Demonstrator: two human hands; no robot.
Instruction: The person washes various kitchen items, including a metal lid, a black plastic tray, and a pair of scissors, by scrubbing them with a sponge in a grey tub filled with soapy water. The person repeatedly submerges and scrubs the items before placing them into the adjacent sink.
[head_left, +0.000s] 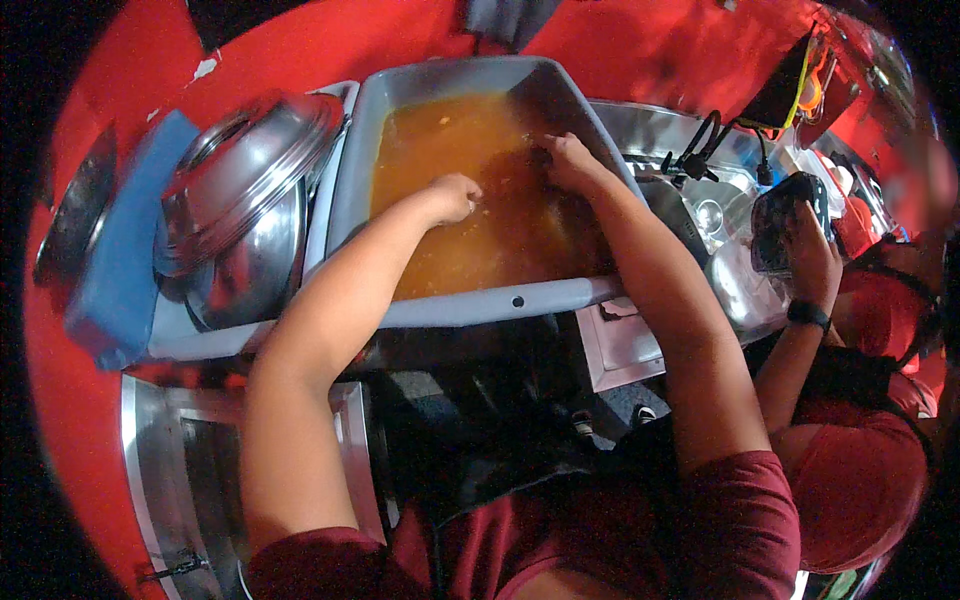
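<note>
A deep grey plastic tub (457, 311) stands in front of me, holding murky orange-brown liquid (442, 255) with small pale bits floating in it. My left hand (452, 198) is at the liquid's surface near the middle of the tub, its fingers curled and their tips hard to make out. Farther back and to the right, my right hand (571, 162) reaches down into the liquid with its fingers pointing left. Whether either hand grips something under the murky surface cannot be seen.
Left of the tub, large steel bowls or lids (251, 195) lean in another grey tub beside a blue plastic container (124, 255). At right, a co-worker's hand (814, 255) holds a dark container (776, 225) over a steel sink (739, 281). A black faucet (697, 161) rises behind.
</note>
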